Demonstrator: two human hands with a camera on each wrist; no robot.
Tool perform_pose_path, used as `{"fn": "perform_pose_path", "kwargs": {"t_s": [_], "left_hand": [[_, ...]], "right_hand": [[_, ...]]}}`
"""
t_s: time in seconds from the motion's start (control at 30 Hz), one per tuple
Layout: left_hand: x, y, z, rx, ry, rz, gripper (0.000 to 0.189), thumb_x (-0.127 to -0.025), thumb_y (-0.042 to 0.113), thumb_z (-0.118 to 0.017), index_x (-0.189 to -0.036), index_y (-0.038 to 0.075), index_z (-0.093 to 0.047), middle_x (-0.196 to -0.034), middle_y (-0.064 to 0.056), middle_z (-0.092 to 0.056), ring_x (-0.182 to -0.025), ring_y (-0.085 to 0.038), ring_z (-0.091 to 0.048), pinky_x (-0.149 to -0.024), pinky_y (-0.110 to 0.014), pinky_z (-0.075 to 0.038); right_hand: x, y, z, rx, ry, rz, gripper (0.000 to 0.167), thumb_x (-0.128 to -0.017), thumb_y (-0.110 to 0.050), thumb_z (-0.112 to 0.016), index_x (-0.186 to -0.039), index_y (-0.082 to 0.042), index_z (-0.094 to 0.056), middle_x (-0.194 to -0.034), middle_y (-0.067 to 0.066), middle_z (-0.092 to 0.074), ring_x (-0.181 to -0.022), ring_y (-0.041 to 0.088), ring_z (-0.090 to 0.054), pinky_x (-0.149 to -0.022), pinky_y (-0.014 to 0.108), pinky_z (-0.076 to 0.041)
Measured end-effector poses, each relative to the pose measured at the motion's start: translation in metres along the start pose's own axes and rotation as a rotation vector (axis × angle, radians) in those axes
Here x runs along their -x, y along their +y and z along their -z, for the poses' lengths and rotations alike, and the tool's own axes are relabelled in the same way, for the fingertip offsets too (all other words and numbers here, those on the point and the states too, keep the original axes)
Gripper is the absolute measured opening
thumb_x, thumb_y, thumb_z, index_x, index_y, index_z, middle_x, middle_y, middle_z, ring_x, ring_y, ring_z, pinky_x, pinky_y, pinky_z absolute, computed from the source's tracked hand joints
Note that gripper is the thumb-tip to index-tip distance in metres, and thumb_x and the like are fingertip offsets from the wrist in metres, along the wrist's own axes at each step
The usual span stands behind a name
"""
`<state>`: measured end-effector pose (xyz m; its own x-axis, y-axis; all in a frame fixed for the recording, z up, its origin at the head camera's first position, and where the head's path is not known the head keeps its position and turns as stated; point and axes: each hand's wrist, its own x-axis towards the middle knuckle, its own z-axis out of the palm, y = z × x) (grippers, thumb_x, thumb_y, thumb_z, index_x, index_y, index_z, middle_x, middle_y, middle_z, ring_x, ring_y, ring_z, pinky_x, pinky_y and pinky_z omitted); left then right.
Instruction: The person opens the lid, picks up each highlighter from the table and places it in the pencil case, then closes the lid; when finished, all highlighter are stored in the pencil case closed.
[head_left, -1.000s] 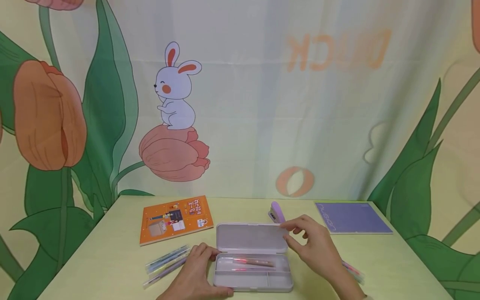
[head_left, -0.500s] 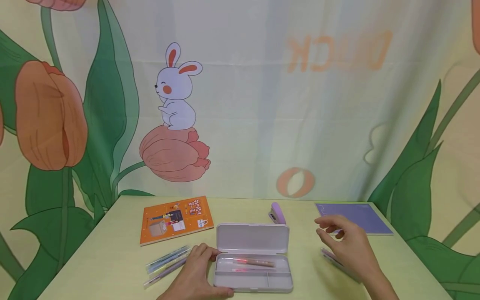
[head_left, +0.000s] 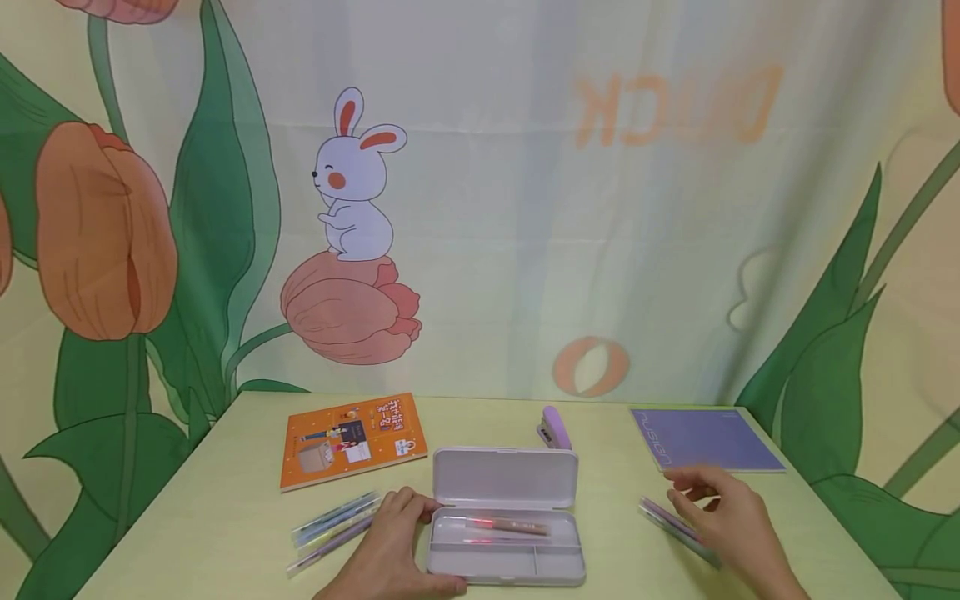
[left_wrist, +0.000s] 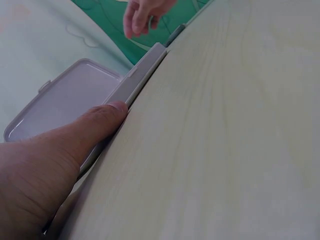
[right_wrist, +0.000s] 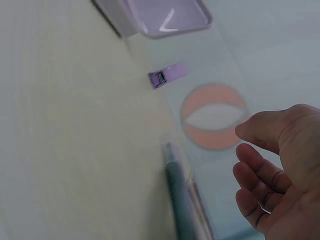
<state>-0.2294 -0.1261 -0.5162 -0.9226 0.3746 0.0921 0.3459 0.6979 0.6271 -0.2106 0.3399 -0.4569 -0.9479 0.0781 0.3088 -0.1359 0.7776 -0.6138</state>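
A pale grey-white pencil case (head_left: 557,580) lies with its lid raised; a brown pen (head_left: 517,526) and a slimmer one are in its rear compartment. My left hand (head_left: 390,550) grips the case's left end, thumb along the front wall and fingers round the far corner. In the left wrist view the thumb (left_wrist: 102,120) presses on that wall. My right hand (head_left: 731,521) hovers over a few pens (head_left: 667,523) at the right, fingers loosely bent and holding nothing. In the right wrist view a teal pen (right_wrist: 179,200) lies beside slimmer ones, apart from the fingertips.
Several pens (head_left: 330,531) lie left of my left hand. An orange book (head_left: 352,442) is at the back left, a purple stapler (head_left: 553,427) behind the case, and a blue-violet notebook (head_left: 708,437) at the back right. A printed curtain (head_left: 480,208) hangs behind the table.
My right hand has left the raised lid and moved right, then down towards the pens on the right. My left hand stays on the case.
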Motion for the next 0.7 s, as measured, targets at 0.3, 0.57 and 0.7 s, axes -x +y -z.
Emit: {"fn": "perform_pose_path", "kwargs": {"t_s": [0.3, 0.57, 0.7], "left_hand": [[-0.001, 0.001, -0.001, -0.022, 0.005, -0.001, 0.103, -0.067, 0.091, -0.086, -0.137, 0.018, -0.064, -0.116, 0.009, -0.051, -0.112, -0.014, -0.046, -0.099, -0.043, -0.051], [-0.002, 0.001, 0.000, -0.006, -0.010, 0.017, 0.102, -0.070, 0.088, -0.087, -0.140, 0.018, -0.064, -0.118, 0.009, -0.051, -0.113, -0.014, -0.048, -0.100, -0.043, -0.052], [-0.002, 0.000, 0.000, 0.003, -0.015, 0.030, 0.101, -0.069, 0.086, -0.088, -0.140, 0.017, -0.064, -0.118, 0.009, -0.051, -0.113, -0.014, -0.048, -0.101, -0.044, -0.052]], "right_hand": [[-0.004, 0.021, -0.009, 0.054, -0.151, -0.131, 0.021, -0.101, -0.014, -0.083, -0.121, -0.008, -0.081, -0.101, -0.002, -0.077, -0.092, 0.016, -0.071, -0.078, 0.031, -0.058], [-0.002, 0.033, -0.010, 0.122, -0.187, -0.128, 0.017, -0.098, -0.013, -0.085, -0.113, -0.007, -0.082, -0.098, -0.001, -0.078, -0.089, 0.017, -0.071, -0.079, 0.038, -0.059], [-0.003, 0.036, -0.010, 0.148, -0.193, -0.119, 0.013, -0.097, -0.013, -0.086, -0.108, -0.008, -0.083, -0.099, -0.001, -0.080, -0.090, 0.017, -0.072, -0.080, 0.039, -0.059]]}}
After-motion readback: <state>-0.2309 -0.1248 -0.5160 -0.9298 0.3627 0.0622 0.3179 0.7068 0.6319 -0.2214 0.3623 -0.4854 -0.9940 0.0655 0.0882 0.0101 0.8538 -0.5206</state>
